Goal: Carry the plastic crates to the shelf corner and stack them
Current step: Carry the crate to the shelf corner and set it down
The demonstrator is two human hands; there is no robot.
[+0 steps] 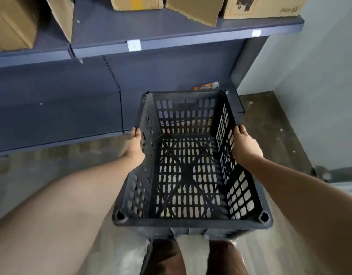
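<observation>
Shelf [171, 42]: dark, cardboard boxes [260, 6] above, corner ahead-right | crate [189, 175]: black slatted plastic, empty, carried above floor [270, 120] | left hand [134, 145], right hand [245, 144]: gripping opposite side rims | risk: crate may clip shelf edge or slip, grip only at rims.

A dark, matt plastic crate [191, 165], its walls and base moulded into an open lattice of slots, with a thick smooth rim scuffed pale at the near corners. Behind it, shelving [171, 39] of dull blue-grey painted metal, matt and speckled with small white marks, carries brown corrugated cardboard boxes [260, 6] with rough torn edges. White paper labels [134, 45] are stuck on the shelf edge. The floor [270, 120] looks like bare, mottled concrete, the right-hand wall [320, 86] smooth and pale
</observation>
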